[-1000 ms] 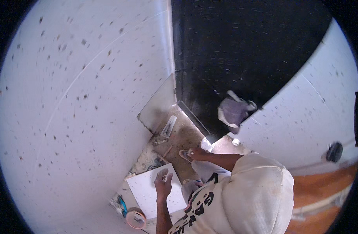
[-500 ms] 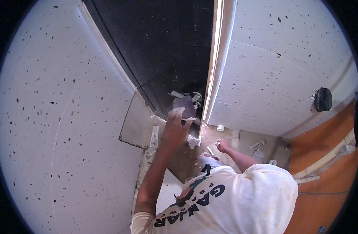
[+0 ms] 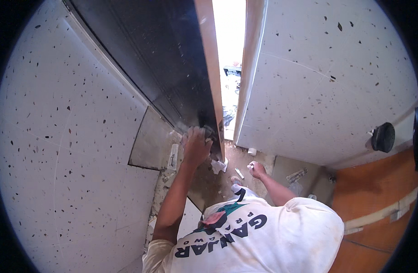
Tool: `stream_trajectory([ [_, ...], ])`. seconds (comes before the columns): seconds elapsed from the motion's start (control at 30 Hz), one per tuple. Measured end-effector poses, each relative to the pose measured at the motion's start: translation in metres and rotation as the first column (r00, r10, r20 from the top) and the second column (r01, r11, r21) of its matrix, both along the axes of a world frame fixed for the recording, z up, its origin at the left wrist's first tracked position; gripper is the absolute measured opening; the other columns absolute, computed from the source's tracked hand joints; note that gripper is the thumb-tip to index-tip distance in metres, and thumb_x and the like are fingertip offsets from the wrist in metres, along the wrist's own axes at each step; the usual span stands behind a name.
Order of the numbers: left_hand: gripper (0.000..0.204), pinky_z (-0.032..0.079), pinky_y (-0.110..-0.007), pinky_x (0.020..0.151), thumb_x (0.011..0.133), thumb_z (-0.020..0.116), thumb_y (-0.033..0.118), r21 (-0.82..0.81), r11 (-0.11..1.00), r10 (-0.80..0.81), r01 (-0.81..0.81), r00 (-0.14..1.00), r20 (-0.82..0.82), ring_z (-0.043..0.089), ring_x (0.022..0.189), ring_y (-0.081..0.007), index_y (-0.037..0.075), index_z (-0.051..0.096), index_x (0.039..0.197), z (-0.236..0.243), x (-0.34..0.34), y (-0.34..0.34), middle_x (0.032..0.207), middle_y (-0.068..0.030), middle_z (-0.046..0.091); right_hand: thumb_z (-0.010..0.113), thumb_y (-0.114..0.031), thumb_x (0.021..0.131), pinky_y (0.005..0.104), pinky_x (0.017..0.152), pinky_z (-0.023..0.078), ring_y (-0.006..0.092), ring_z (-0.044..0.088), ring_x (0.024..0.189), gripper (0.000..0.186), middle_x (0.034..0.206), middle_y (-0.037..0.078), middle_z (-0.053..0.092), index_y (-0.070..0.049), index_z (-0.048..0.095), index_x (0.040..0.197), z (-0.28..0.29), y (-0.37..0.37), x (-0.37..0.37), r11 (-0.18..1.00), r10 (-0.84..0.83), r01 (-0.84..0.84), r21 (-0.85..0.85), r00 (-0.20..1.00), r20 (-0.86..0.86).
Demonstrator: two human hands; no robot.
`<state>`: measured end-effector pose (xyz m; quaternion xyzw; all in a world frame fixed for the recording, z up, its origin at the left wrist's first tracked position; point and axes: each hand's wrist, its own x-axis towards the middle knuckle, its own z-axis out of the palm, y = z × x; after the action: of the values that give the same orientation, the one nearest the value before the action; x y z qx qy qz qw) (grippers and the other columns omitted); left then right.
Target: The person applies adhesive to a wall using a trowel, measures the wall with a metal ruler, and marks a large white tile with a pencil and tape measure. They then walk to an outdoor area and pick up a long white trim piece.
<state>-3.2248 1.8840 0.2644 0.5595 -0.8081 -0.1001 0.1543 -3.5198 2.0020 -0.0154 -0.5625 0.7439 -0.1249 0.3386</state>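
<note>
The black door (image 3: pixel 150 59), long axis running from upper left to frame centre, has my left hand (image 3: pixel 196 144) pressing a white rag (image 3: pixel 218 164) against its lower edge, while my right hand (image 3: pixel 257 169), farther off at lower right, is clenched on something small and white.

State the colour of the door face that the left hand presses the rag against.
Black; the door shows best in the head view.

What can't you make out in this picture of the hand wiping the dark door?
- Left hand: presses a white cloth on the black door; the hand covers most of the cloth.
- Right hand: holds something small and pale, too small to identify.
- Outdoors through the door gap: overexposed glare.
- Small pale items on the brown floor: too small to name.
- Lower body: hidden by the white printed shirt.
</note>
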Motion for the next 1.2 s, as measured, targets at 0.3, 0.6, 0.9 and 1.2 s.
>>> stream_trajectory([
  [0.3, 0.04, 0.037, -0.056, 0.096, 0.077, 0.065, 0.017, -0.266, 0.955, 0.132, -0.129, 0.991, -0.007, 0.051, 0.115, -0.0425, 0.004, 0.06, 0.115, -0.015, 0.035, 0.036, 0.12, -0.0204, 0.058, 0.063, -0.035, 0.086, 0.0464, 0.077, 0.053, 0.0372, 0.067, 0.087, 0.027, 0.091, 0.018, 0.069, -0.01, 0.068, 0.096, -0.005, -0.089, -0.06, 0.985, -0.016, 0.027, -0.168, 0.997, 0.071],
  [0.6, 0.026, 0.047, -0.05, 0.086, 0.088, 0.057, 0.021, 0.07, 0.935, 0.352, -0.347, 0.896, -0.27, 0.061, 0.099, -0.0389, 0.005, 0.066, 0.106, -0.043, 0.111, 0.094, 0.107, -0.0187, 0.066, 0.063, -0.034, 0.087, 0.0441, 0.073, 0.052, 0.0344, 0.067, 0.083, 0.03, 0.084, 0.017, 0.069, -0.006, 0.066, 0.097, -0.009, -0.131, -0.06, 0.973, 0.098, -0.059, -0.222, 0.981, 0.167],
  [0.9, 0.03, 0.049, -0.046, 0.083, 0.089, 0.058, 0.024, -0.085, 0.869, 0.495, -0.488, 0.851, 0.173, 0.063, 0.094, -0.0382, 0.004, 0.066, 0.11, -0.115, 0.223, 0.169, 0.104, -0.0158, 0.067, 0.061, -0.032, 0.089, 0.0422, 0.077, 0.051, 0.0331, 0.067, 0.086, 0.031, 0.09, 0.017, 0.069, -0.005, 0.066, 0.101, -0.012, -0.171, 0.029, 0.971, 0.227, -0.206, -0.119, 0.952, 0.206],
  [1.2, 0.029, 0.048, -0.043, 0.08, 0.09, 0.058, 0.024, 0.517, 0.535, 0.802, -0.668, 0.594, -0.061, 0.063, 0.091, -0.035, 0.003, 0.065, 0.11, -0.18, 0.229, 0.143, 0.102, -0.0144, 0.067, 0.059, -0.033, 0.089, 0.0414, 0.085, 0.05, 0.035, 0.064, 0.096, 0.034, 0.101, 0.019, 0.067, -0.003, 0.066, 0.104, 0.007, -0.28, 0.121, 0.94, 0.332, -0.31, -0.143, 0.929, 0.166],
])
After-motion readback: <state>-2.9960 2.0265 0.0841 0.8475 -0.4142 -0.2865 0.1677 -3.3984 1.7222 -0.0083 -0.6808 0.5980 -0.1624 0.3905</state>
